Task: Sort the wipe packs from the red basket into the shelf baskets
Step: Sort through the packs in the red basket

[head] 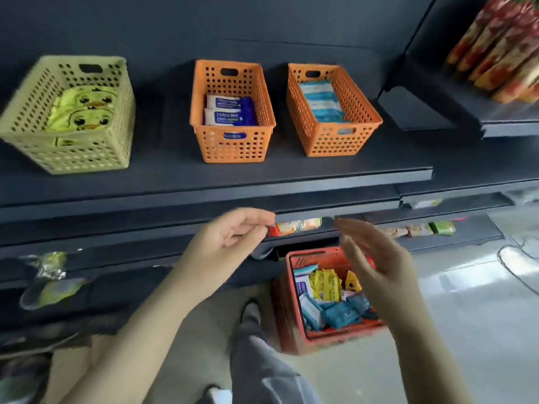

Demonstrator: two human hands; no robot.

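The red basket [291, 322] stands on the floor below the shelf, holding several teal, yellow and white-blue wipe packs [338, 312]. On the dark shelf stand a pale yellow basket [26, 132] with yellow duck packs, an orange basket [233, 147] with blue-white packs, and a second orange basket [361, 126] with teal packs. My left hand [230, 237] hovers in front of the shelf edge, fingers loosely curled, holding nothing. My right hand [370, 255] is above the red basket with fingers straight, blurred, and empty.
The shelf edge [215, 185] juts out just above both hands. Lower shelves carry small snack packets [297, 225]. Red-yellow bags [501, 51] fill the upper right shelf. A grey trouser leg [262, 368] stands beside the red basket. Pale floor lies at the right.
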